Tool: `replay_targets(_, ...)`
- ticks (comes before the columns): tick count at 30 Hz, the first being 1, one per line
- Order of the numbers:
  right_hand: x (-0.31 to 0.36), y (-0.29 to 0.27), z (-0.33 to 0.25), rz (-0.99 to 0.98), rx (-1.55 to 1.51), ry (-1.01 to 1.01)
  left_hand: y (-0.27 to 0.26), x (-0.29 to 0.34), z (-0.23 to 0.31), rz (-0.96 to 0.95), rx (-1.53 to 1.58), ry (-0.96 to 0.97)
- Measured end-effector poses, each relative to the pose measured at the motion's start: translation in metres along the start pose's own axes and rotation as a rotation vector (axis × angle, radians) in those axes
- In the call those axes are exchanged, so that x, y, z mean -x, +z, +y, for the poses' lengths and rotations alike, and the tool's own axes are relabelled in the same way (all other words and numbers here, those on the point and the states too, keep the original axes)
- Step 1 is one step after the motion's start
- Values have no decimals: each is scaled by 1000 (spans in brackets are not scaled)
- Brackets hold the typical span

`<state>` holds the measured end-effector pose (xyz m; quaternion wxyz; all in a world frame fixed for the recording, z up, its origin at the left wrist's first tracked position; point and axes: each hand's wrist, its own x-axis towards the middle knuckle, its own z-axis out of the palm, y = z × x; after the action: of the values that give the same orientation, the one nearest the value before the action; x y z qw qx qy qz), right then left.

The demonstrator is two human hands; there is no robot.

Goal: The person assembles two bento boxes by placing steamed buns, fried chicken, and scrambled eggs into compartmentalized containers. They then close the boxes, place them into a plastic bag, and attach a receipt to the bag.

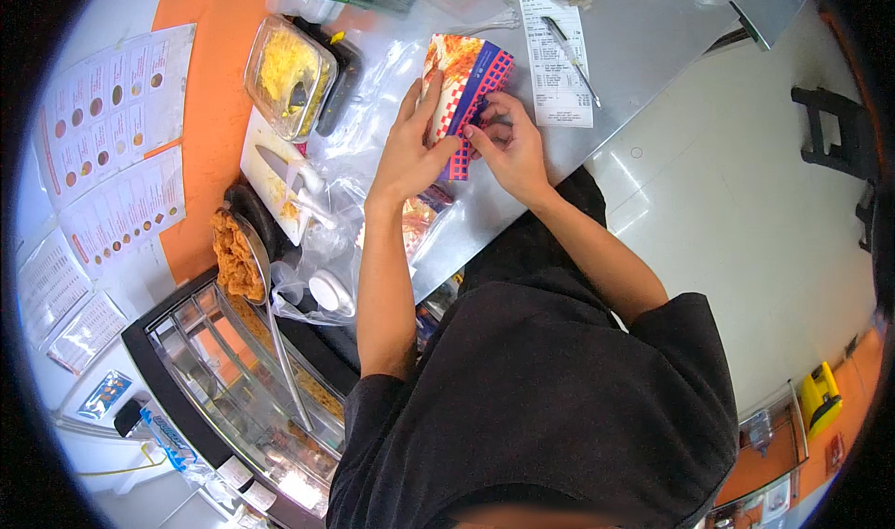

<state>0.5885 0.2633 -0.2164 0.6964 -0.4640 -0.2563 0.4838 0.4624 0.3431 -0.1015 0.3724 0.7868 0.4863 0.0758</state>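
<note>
A printed cardboard food box [487, 63], with a fried-food picture and red, white and blue checks, lies in my hands above the metal counter. My left hand [412, 151] holds its left side, fingers along the printed face and thumb across the lower part. At the right edge, my right hand [515, 151] has curled fingers and a thumb pressed against the blue side panel. The exact fold under the right fingertips is hidden. Below the left wrist, another box with a similar print [417, 223] lies partly covered by clear plastic.
Right of the box lies a paper receipt [559, 91] with a pen [571, 55] across it. Leftward are a clear container [328, 68] of shredded yellow food, a knife [272, 163] on a white cutting board [256, 147], fried pieces [233, 259] on a long-handled scoop, and a glass display case [200, 343].
</note>
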Motion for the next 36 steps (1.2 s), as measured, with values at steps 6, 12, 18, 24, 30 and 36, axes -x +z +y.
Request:
replay_targets(6, -19, 20, -26, -88, 120, -98, -29, -1, -10, -36, 343, -53)
replay_targets(12, -52, 35, -66, -293, 299, 67, -46, 5, 2, 47, 417, -58)
replay_targets(18, -74, 40, -100, -403, 715, -190, -37, 15, 19, 310, 4, 81)
replay_targets(24, -88, 46, -131, -592, 849, -501, -50, 25, 17, 412, 23, -1)
replay_targets(30, -112, 55, -131, -800, 1178, -1172, -54, 21, 4, 444, 94, -5)
replay_targets(36, -137, 62, -121, -1016, 1156, -1189, -57, 21, -2, 413, 156, -19)
